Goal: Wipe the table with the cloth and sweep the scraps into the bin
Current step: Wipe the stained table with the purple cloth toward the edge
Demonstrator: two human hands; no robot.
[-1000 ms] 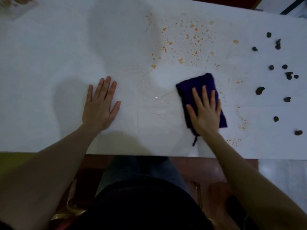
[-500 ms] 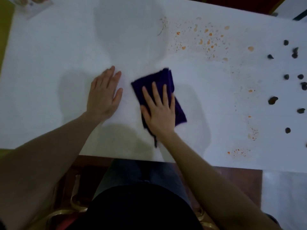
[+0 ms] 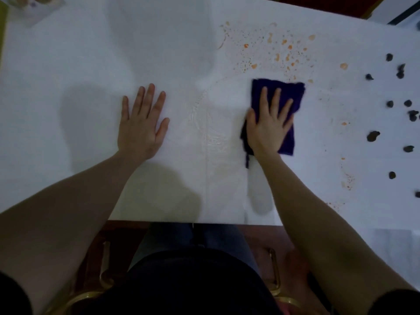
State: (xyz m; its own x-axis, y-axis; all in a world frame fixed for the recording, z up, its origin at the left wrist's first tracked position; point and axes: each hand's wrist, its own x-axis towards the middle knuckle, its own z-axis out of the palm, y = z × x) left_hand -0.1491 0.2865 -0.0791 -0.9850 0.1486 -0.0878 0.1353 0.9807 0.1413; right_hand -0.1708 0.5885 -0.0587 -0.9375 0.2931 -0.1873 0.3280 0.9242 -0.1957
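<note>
A dark purple cloth (image 3: 293, 94) lies flat on the white table (image 3: 68, 71), right of centre. My right hand (image 3: 269, 123) presses on it, palm down with fingers spread. My left hand (image 3: 142, 126) rests flat on the bare table to the left, fingers apart, holding nothing. Orange stains (image 3: 279, 53) speckle the table just beyond the cloth, and more orange specks (image 3: 347, 180) sit near the front right. Several dark scraps (image 3: 372, 136) lie scattered at the far right. A wet smear (image 3: 211, 137) shows between my hands. No bin is in view.
A printed packet (image 3: 34, 5) lies at the table's far left corner. The table's front edge (image 3: 193, 221) runs just above my lap. Gold chair arms (image 3: 275, 276) show below the edge.
My right hand has slid the cloth from beside my left hand back to the right, under the orange stains. My left hand stays flat in place.
</note>
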